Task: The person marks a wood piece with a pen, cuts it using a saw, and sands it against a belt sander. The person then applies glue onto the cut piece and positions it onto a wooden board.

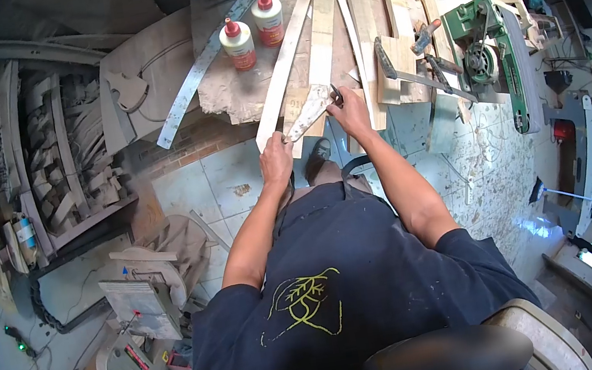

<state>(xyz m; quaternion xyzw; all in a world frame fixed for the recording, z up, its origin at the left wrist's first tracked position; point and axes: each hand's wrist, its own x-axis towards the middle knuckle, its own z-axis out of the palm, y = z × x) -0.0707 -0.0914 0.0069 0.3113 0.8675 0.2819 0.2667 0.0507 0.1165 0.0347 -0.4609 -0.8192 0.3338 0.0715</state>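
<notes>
A pale, speckled flat piece point(309, 112), tapering toward its lower left end, spans the space between my hands. My left hand point(277, 160) is closed on its narrow end, with the fingertips pinched together. At the wider end my right hand point(351, 112) is closed around the piece's edge, and a small dark curved part point(335, 93) shows by the fingers. What that dark part belongs to I cannot make out. Just beyond the hands, long light wooden strips point(286, 68) run away over the workbench point(226, 102) and stick out past its front edge.
Two red-capped glue bottles point(238, 44) stand on the bench at left, beside a long speckled metal strip point(193, 85). A bar clamp point(422, 78) and a green belt sander point(479, 50) sit at right. Shelves of wood offcuts point(51, 156) fill the left side.
</notes>
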